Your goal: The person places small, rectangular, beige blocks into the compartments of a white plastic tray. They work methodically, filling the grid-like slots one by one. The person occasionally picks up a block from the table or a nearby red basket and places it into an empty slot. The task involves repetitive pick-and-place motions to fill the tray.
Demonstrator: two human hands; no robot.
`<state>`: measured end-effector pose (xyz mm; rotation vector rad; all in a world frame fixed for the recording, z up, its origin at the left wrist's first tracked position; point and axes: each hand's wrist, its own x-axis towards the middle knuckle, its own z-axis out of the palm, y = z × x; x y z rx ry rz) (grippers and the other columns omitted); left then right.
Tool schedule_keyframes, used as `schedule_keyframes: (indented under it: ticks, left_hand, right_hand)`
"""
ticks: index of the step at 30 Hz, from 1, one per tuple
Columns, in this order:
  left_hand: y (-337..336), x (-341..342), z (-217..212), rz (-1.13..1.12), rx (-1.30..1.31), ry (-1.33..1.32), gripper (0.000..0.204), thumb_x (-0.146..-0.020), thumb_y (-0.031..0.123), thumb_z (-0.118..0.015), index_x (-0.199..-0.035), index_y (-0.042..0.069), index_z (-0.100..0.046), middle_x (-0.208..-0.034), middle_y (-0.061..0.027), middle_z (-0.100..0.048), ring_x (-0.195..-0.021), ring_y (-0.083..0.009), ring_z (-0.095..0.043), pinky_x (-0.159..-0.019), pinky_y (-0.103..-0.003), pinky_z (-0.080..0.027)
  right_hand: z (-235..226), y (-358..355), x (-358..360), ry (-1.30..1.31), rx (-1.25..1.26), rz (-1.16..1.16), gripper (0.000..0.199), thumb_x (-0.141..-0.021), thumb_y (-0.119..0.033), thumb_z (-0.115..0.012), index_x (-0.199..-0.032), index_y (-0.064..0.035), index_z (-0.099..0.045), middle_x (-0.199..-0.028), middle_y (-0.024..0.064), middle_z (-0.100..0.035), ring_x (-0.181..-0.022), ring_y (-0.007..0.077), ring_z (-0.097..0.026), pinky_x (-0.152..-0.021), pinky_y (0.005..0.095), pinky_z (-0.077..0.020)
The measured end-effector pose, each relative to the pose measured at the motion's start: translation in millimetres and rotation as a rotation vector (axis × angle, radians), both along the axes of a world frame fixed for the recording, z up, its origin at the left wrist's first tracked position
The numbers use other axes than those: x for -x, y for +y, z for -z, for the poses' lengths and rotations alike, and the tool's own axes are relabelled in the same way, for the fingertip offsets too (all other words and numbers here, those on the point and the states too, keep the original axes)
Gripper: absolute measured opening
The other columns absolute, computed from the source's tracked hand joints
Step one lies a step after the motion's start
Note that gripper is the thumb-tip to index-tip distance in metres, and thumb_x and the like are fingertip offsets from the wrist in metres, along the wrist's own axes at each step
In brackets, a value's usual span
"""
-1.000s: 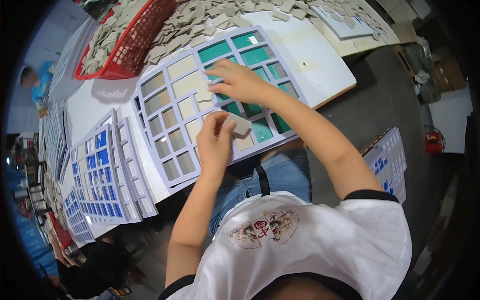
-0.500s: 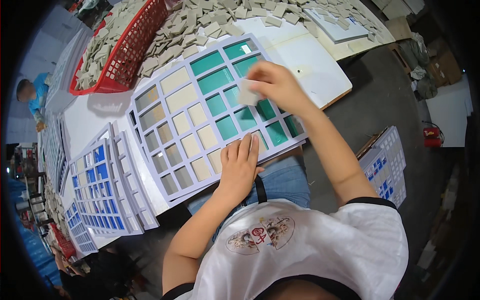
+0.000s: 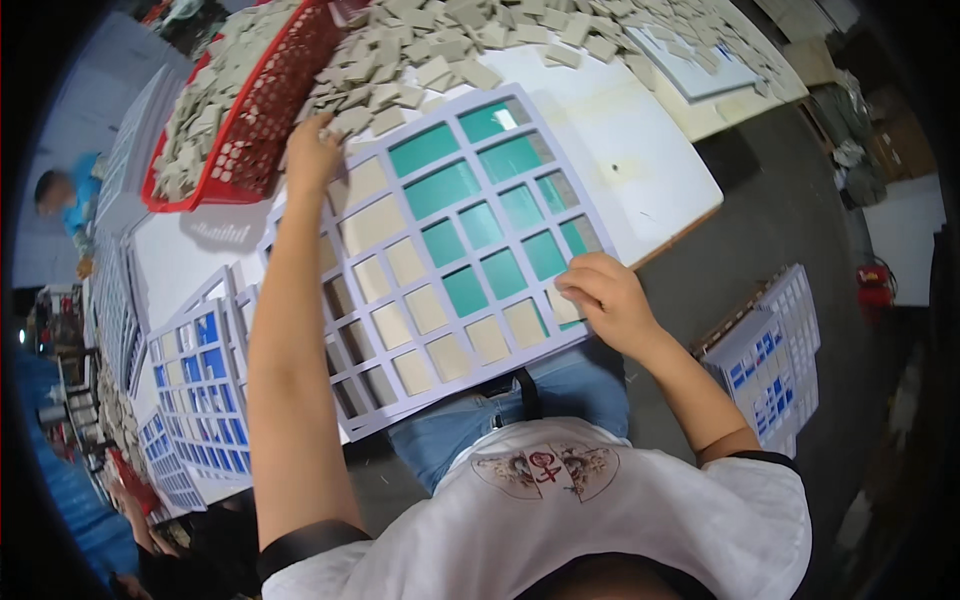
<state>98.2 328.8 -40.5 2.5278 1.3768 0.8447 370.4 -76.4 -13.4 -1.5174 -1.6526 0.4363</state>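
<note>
A pale lavender lattice frame point(image 3: 468, 330) lies on the table in front of me. Beige square tiles point(image 3: 448, 357) fill many of its middle and near cells, while green backing point(image 3: 440, 188) shows through others. At the near right corner, my right hand point(image 3: 612, 305) pinches a beige tile point(image 3: 563, 304) down at a cell. My left hand point(image 3: 313, 155) is stretched across the frame's left part to the edge of a heap of loose beige tiles point(image 3: 432, 70), beside the red basket. Whether its fingertips hold a tile cannot be made out.
The red perforated basket point(image 3: 262, 110), full of tiles, stands at the far left. More lattice frames point(image 3: 200, 390) with blue cells lean at the left. A white panel point(image 3: 690, 65) sits at the far right. Another stack of frames point(image 3: 770, 370) stands low on the right.
My left hand has left the frame's near edge and reached out to the tile heap. My right hand has come nearer with its tile, from above the green cells to the near right corner.
</note>
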Motion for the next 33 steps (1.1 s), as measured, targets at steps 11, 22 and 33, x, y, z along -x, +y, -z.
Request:
schedule_keyframes:
  ticks: [11,22,33]
  left_hand:
    - [17.0,-15.3,19.7,0.004,-0.087,0.194,0.04,-0.081,0.008,-0.074,-0.119,0.006,-0.062,-0.119,-0.0213,-0.06,-0.111,-0.0414,-0.059,-0.09,-0.047,-0.049]
    - [-95.4,-63.6,-54.7,0.122,0.205,-0.234,0.025,-0.093,0.004,-0.061,-0.118,0.0,-0.06,-0.092,-0.0137,-0.065,-0.079,-0.023,-0.064,-0.071,-0.035,-0.05]
    - [-381.8,-106.3,-48.7,0.347,0.353,-0.43,0.042,-0.083,0.003,-0.074,-0.121,0.002,-0.056,-0.112,-0.014,-0.063,-0.108,-0.0273,-0.06,-0.094,-0.042,-0.049]
  right_hand:
    - [-15.0,-21.3,-10.3,-0.253,0.129,-0.218,0.057,-0.075,-0.02,-0.076,-0.125,-0.0002,-0.059,-0.124,0.0097,-0.058,-0.119,0.0313,-0.05,-0.099,0.0452,-0.0399]
    - [13.1,-44.0,-15.5,-0.472,-0.099,-0.345,0.062,-0.077,-0.034,-0.076,-0.127,-0.0015,-0.059,-0.13,0.0131,-0.055,-0.111,0.0295,-0.057,-0.097,0.0434,-0.0427]
    - [-31.4,-22.4,-37.5,0.4,0.165,0.035,0.031,-0.09,0.003,-0.061,-0.121,-0.0016,-0.064,-0.094,0.0048,-0.06,-0.081,0.0114,-0.055,-0.071,0.0243,-0.0454]
